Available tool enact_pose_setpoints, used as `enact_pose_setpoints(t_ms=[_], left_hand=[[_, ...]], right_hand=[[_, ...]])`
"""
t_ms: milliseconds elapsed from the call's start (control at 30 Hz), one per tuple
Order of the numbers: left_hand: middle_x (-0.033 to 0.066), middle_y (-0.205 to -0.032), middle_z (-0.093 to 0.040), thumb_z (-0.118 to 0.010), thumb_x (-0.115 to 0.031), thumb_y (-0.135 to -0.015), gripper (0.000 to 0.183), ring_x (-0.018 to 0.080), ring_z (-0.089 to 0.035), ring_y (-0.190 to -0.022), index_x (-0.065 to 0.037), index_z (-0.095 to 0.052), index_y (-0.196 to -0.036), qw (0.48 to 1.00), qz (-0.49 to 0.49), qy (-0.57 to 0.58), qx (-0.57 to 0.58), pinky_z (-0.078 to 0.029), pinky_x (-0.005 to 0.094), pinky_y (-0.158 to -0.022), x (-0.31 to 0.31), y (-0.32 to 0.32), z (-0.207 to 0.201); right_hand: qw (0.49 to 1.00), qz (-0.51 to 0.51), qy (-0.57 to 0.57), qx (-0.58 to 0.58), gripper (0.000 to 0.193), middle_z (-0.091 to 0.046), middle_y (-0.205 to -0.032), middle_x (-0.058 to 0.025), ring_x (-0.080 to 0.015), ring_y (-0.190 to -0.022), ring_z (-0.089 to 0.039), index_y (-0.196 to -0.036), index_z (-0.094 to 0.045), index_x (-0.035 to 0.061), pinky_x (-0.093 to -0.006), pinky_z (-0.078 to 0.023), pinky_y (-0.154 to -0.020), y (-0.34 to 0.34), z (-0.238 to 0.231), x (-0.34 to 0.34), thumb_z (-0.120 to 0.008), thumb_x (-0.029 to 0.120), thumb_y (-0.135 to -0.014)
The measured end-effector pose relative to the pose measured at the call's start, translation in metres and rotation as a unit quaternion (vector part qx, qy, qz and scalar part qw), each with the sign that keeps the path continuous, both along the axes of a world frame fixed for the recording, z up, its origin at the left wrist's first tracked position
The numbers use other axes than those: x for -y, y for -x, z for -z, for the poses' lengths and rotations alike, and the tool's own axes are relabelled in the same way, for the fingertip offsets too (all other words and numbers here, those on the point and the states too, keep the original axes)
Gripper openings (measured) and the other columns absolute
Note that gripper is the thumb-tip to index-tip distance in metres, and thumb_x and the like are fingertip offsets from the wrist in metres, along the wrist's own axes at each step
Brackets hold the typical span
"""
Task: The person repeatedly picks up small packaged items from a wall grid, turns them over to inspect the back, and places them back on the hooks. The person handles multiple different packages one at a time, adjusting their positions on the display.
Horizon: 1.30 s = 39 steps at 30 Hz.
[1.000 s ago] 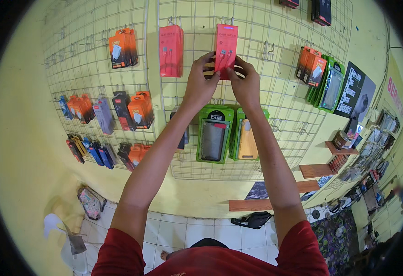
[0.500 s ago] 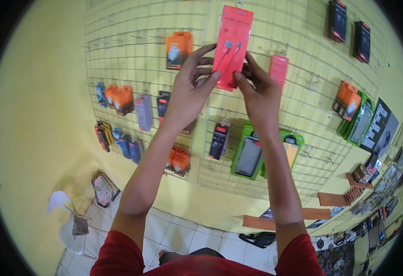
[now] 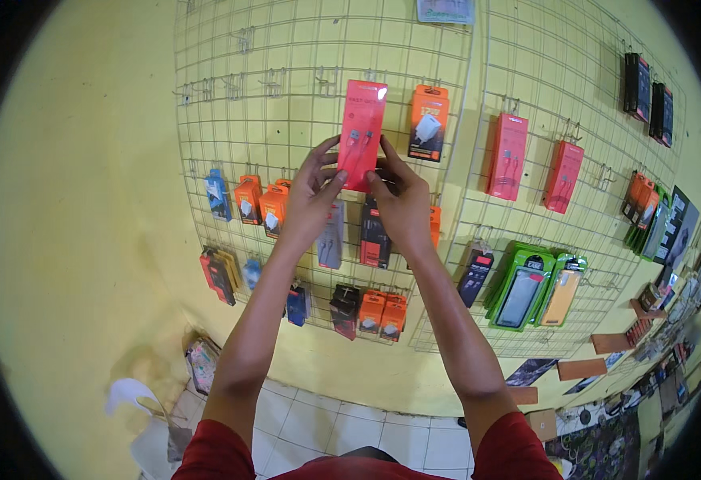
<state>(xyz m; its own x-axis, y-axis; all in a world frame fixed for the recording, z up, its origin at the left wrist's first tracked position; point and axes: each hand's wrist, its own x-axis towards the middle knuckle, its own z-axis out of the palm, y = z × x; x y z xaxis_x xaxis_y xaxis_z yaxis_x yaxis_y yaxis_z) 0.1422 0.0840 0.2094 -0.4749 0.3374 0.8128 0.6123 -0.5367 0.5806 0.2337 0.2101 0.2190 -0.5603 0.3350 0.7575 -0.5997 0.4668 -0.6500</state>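
Observation:
Upright in front of the wire grid, a flat red cable pack (image 3: 362, 132) with a cable pictured on it is held at its lower part by both hands. My left hand (image 3: 315, 192) grips its left edge, thumb on the front. On the right edge is my right hand (image 3: 402, 200), its thumb also in front and its fingers partly behind. The pack's top lies close to a wire hook; I cannot tell whether it hangs on it. An orange charger box (image 3: 429, 124) hangs just right of the pack. Further right hang two similar red packs (image 3: 508, 156).
The wire grid (image 3: 286, 132) covers the yellow wall. Below my hands hang a grey cable pack (image 3: 330, 236), a black box (image 3: 374, 236) and orange boxes (image 3: 382, 314). Green phone-case packs (image 3: 518, 292) hang to the right. A white chair (image 3: 146, 436) stands lower left.
My hands and the red pack have moved left along the grid, from right of the orange charger box to left of it. A red pack now shows hanging where they were. The view has shifted.

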Motion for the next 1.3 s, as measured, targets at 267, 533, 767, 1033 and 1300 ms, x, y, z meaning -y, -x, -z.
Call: enact_pose_setpoints(t_ms=[267,533,767,1033,1300], left_hand=[[0.0097,-0.130,-0.057,-0.062,-0.007,-0.098,0.054,0.0162,-0.057,-0.115,-0.009,-0.042,-0.148,0.998,0.055,0.037,-0.014,-0.048,0.0312,-0.100,-0.022,0.063,0.002],[0.0154,-0.123,-0.061,-0.059,0.001,-0.096,0.053,0.0192,-0.062,-0.108,-0.006,-0.043,-0.146,0.997,0.077,0.014,-0.008,-0.052,0.0337,-0.094,-0.038,0.074,0.011],[0.0131,-0.125,-0.058,-0.059,0.003,-0.096,0.053,0.0191,-0.061,-0.110,-0.006,-0.043,-0.146,0.996,0.083,0.011,-0.016,-0.052,0.0338,-0.096,-0.034,0.079,0.012],[0.0124,-0.123,-0.060,-0.059,0.003,-0.096,0.053,0.0186,-0.062,-0.108,-0.006,-0.045,-0.146,0.996,0.084,-0.005,-0.032,-0.052,0.0334,-0.094,-0.041,0.084,0.005],[0.0139,-0.119,-0.063,-0.059,0.002,-0.096,0.052,0.0186,-0.064,-0.102,-0.006,-0.046,-0.145,0.995,0.095,0.010,0.024,-0.053,0.0326,-0.090,-0.060,0.103,0.019]], right_hand=[[0.995,0.102,0.015,-0.001,0.057,-0.069,-0.107,-0.0082,-0.0088,-0.091,-0.061,-0.151,-0.045,0.0086,-0.0249,-0.051,-0.084,0.040,-0.001,0.000,-0.061,0.002,-0.096],[0.987,0.161,0.000,0.018,0.055,-0.070,-0.107,-0.0069,-0.0081,-0.090,-0.060,-0.149,-0.048,0.0078,-0.0257,-0.051,-0.086,0.051,0.007,-0.009,-0.061,0.002,-0.095],[0.986,0.168,-0.005,0.012,0.055,-0.070,-0.108,-0.0094,-0.0104,-0.092,-0.062,-0.148,-0.048,0.0082,-0.0267,-0.051,-0.088,0.055,0.008,-0.005,-0.062,0.002,-0.095],[0.987,0.161,0.020,0.003,0.056,-0.069,-0.107,-0.0103,-0.0106,-0.091,-0.062,-0.148,-0.049,0.0098,-0.0269,-0.052,-0.084,0.055,-0.003,-0.002,-0.062,0.003,-0.094],[0.984,0.178,0.017,0.020,0.054,-0.069,-0.096,-0.0067,-0.0100,-0.082,-0.059,-0.146,-0.053,0.0095,-0.0269,-0.051,-0.078,0.073,0.005,-0.019,-0.063,0.003,-0.094]])
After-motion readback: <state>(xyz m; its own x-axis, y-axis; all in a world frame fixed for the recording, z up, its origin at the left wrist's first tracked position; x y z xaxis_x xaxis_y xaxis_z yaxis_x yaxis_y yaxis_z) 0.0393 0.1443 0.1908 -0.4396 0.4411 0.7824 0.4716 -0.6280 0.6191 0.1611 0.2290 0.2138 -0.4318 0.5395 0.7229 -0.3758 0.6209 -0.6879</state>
